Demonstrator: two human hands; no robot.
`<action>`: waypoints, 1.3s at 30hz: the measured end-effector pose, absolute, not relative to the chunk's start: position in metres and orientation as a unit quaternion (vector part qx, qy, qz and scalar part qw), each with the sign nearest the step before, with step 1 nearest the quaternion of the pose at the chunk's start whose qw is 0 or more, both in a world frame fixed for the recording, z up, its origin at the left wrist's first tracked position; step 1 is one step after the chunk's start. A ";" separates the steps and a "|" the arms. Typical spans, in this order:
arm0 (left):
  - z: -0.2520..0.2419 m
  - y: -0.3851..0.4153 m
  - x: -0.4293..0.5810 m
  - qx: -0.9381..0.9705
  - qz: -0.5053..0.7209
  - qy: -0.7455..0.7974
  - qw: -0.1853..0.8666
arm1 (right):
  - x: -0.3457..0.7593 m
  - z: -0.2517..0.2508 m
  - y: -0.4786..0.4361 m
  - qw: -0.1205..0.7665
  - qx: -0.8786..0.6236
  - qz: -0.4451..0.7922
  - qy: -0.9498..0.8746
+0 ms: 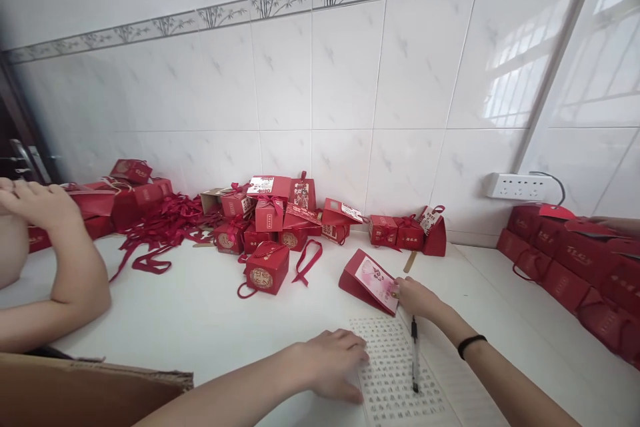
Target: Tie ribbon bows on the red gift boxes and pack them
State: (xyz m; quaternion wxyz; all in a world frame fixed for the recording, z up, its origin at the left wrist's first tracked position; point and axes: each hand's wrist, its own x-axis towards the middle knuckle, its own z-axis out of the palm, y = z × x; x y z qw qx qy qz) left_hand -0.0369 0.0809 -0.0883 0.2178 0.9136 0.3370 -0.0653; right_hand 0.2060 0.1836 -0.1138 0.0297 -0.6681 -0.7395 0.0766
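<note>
Holding one red box point(370, 282) | right hand point(416, 298) | one pen point(415, 357) nearby

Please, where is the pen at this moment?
In the head view, the pen lies right of centre on the written paper, just below the right hand in the picture.

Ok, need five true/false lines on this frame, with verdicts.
1. The right hand holds a red cardboard box with a pink panel. True.
2. A clear-barrelled pen with black ends lies on the handwritten white paper sheet. True.
3. The left hand grips the pen. False: it is open, fingers at the sheet's edge.
4. The thin black wristband is on the left wrist. False: right wrist.
5. The white rectangular socket strip is right of the box. True.
</note>
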 end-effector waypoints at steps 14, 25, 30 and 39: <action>-0.090 0.088 -0.034 0.920 0.026 0.369 0.129 | 0.145 -0.040 0.169 0.111 -0.569 0.000 -0.815; -0.057 0.113 -0.054 0.713 0.509 0.476 0.077 | 0.094 0.011 0.139 0.244 -0.498 0.065 -0.829; -0.041 0.110 -0.059 0.715 0.449 0.440 0.306 | 0.093 0.009 0.118 0.279 -0.449 0.152 -0.835; -0.050 0.102 -0.051 0.756 0.371 0.381 0.381 | 0.109 0.008 0.111 0.337 -0.410 0.360 -0.767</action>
